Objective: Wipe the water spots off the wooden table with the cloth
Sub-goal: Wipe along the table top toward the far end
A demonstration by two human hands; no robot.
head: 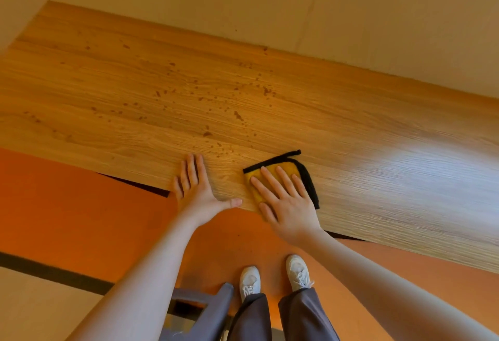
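The right hand [286,200] presses flat, fingers straight, on the folded yellow cloth [290,172] with black edging; the left hand [198,192] rests spread, fingers straight, on the spotted wooden table [162,92].

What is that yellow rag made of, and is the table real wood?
The cloth looks like soft, fuzzy fabric, maybe microfibre: matte yellow with a black stitched border, folded flat under the right hand. The table shows wood grain in straight planks with a smooth, slightly shiny finish, since light glares off it at the right. Whether it is solid wood or a printed laminate cannot be told.
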